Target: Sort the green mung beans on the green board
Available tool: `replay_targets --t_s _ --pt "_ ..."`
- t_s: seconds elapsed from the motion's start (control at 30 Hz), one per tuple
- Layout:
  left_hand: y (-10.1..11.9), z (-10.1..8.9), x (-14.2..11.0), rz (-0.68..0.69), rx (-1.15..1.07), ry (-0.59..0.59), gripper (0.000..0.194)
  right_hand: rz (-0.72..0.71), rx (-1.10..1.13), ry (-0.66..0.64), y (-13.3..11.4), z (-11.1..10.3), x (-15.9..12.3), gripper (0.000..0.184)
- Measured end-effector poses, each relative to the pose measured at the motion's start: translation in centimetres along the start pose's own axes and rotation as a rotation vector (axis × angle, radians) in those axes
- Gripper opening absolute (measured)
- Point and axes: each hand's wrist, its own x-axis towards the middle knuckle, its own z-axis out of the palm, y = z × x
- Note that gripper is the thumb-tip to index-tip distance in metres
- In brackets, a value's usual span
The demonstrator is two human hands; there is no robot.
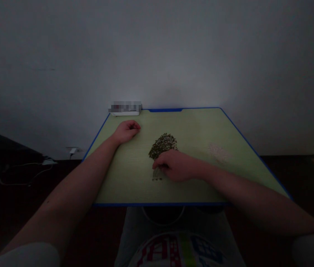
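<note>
On the pale green tabletop (pixel 129 185) lies a heap of small dark seeds or grains (pixel 163 144), with lighter pieces mixed in. My right hand (pixel 175 165) is at the near edge of this heap, knuckles up and fingers bent down to the surface. Whatever its fingertips may hold is hidden. Just below them a few dark seeds (pixel 157 179) lie in a short row. My left hand (pixel 127 131) rests on the table left of the heap, fingers curled in towards the thumb, with nothing seen in it. Right of my right hand spreads a patch of pale grains (pixel 218 152).
A white box-like object (pixel 126 111), partly blurred out, stands at the table's far left corner. The table's blue rim (pixel 159 204) runs round its edge, and a wall (pixel 162 55) rises behind. A plug (pixel 73 151) and cables are at the left.
</note>
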Motion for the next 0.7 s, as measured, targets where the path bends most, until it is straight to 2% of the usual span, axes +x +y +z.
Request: replay_targets --t_s 0.47,0.7 --pt "0.5 -0.1 -0.1 -0.010 0.010 -0.007 0.017 -0.074 0.062 -0.187 -0.7 -0.2 -0.8 0.041" --pt "0.7 -0.1 -0.2 -0.019 0.010 0.007 0.018 -0.120 0.102 -0.223 -0.8 -0.2 -1.2 0.039"
